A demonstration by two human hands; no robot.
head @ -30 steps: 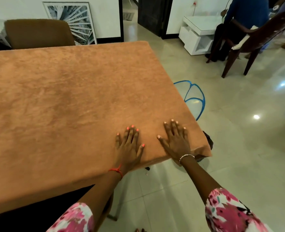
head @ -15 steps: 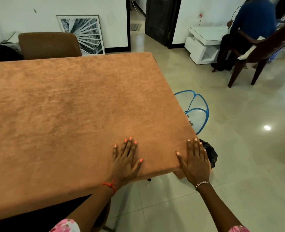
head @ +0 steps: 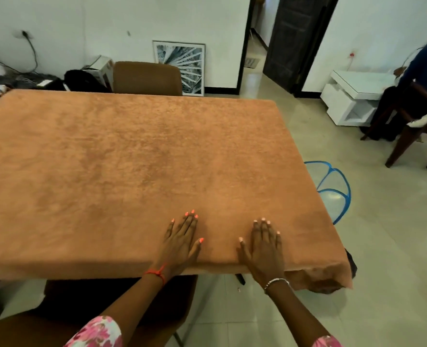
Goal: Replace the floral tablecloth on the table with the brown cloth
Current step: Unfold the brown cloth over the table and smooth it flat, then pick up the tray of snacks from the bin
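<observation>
At the table's near right corner, the brown cloth (head: 142, 171) covers the whole top; the left hand (head: 181, 242) and right hand (head: 263, 247) lie flat on it, fingers straight. A sideways push could drag the loose corner overhang off-square.

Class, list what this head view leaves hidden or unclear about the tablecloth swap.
All head view.
Table surface: covered by the brown cloth.
Floral tablecloth: nowhere in view.
Cloth's left end: cut off by the frame edge.
Dark thing behind the drooping near-right corner: mostly hidden by it.
</observation>
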